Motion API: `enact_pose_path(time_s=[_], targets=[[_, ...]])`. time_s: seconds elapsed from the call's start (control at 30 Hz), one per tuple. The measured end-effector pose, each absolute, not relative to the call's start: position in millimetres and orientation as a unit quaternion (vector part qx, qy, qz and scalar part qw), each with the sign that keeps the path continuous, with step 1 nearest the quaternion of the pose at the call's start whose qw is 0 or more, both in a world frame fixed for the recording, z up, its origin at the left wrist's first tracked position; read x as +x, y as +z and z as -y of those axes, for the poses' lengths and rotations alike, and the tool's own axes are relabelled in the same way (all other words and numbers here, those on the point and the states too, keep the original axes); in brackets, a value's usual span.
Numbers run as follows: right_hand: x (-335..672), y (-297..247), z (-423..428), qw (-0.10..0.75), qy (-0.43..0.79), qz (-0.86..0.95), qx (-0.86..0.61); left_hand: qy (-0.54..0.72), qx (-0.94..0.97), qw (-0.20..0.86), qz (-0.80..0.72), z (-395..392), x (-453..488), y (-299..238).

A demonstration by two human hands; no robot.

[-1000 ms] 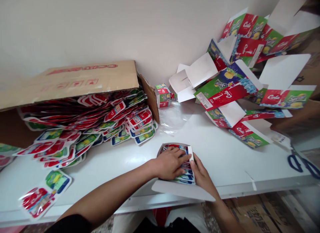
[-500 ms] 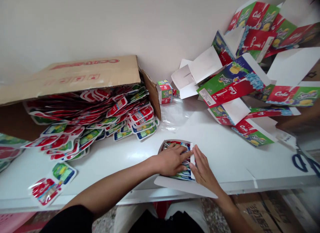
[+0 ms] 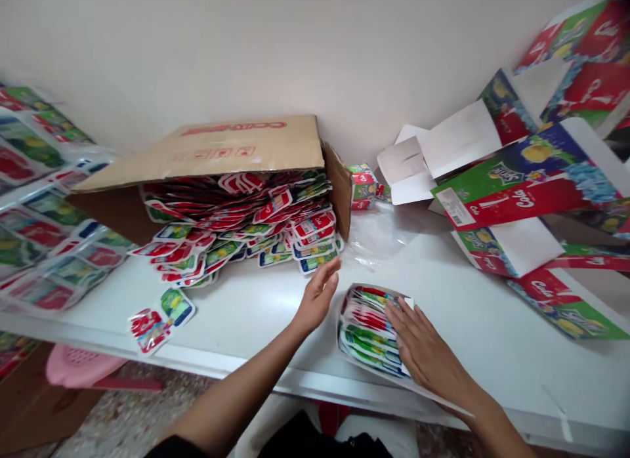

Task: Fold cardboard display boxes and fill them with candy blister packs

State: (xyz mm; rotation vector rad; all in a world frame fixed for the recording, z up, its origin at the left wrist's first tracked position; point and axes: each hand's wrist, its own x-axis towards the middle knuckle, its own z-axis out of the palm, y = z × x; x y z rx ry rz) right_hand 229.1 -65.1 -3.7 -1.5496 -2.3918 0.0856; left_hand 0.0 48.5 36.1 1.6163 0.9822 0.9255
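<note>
An open printed box (image 3: 340,307) lies on the table in front of me, packed with a row of flat red and green sachets (image 3: 370,327) standing on edge. My right hand (image 3: 427,345) rests flat over the box's right end, fingers stretched onto a white flap and the packed sachets. Clear of the box on its left, my left hand (image 3: 319,296) hangs in the air with fingers apart and nothing in it. It is nearest to the loose sachets (image 3: 315,238) spilling out of a tipped cardboard carton (image 3: 246,143).
Two sachets (image 3: 162,320) lie near the table's front edge. At the left are stacked plastic-wrapped sachet packs (image 3: 59,241). Unfolded Cola and Sprite boxes (image 3: 522,182) heap up at the right. A small closed box (image 3: 363,187) and clear plastic film (image 3: 378,238) sit behind. A pink stool (image 3: 81,365) stands below.
My left hand has lifted off the sachets in the box and moved left. My right hand stays at the box's right end, now reaching over the sachets. The view has turned left.
</note>
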Motion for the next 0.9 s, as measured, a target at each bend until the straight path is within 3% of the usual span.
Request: enact_pose_path(time_s=[0.17, 0.47, 0.9], targets=[[227, 0, 67, 0.143, 0.033, 0.828, -0.541, 0.290, 0.573, 0.653, -0.401, -31, -4, -9], [227, 4, 64, 0.135, 0.025, 0.836, -0.532, 0.250, 0.769, 0.464, -0.362, -39, 5, 6], [223, -8, 71, 0.176, 0.005, 0.817, -0.549, 0.341, 0.508, 0.712, -0.345, -12, -7, -6]])
